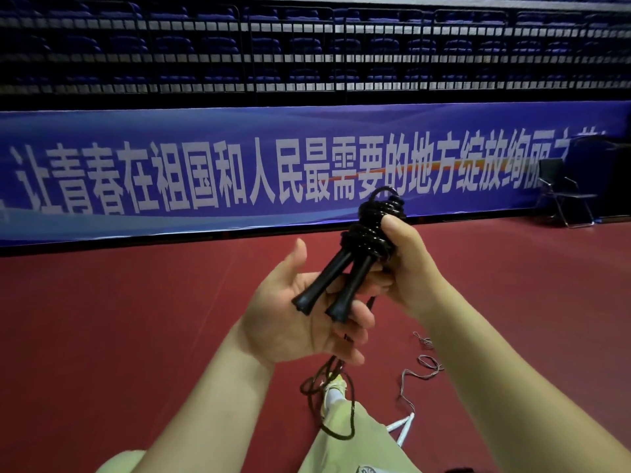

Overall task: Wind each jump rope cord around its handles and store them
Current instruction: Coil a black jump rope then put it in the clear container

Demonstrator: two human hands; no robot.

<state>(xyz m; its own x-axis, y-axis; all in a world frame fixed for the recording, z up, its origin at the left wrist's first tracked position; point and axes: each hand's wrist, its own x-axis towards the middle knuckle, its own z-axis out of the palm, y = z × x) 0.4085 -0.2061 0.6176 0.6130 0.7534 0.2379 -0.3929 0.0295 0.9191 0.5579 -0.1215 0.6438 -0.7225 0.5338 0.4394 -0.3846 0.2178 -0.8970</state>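
A black jump rope has its two handles (336,285) side by side, with several turns of black cord (370,223) wound round their upper part. My right hand (404,264) grips the wound bundle, thumb pressed on the coils. Below it, my left hand (300,319) lies palm up with relaxed fingers under the handle ends. The loose black cord (336,401) hangs from the bundle down to the floor. A second rope lies on the floor at lower right, with a thin grey cord (421,370) and white handles (403,426).
I stand on a red sports floor (136,319). My leg and a shoe (333,394) are below the hands. A long blue banner (205,175) lines the barrier ahead, and a black folding chair (563,192) stands at the right.
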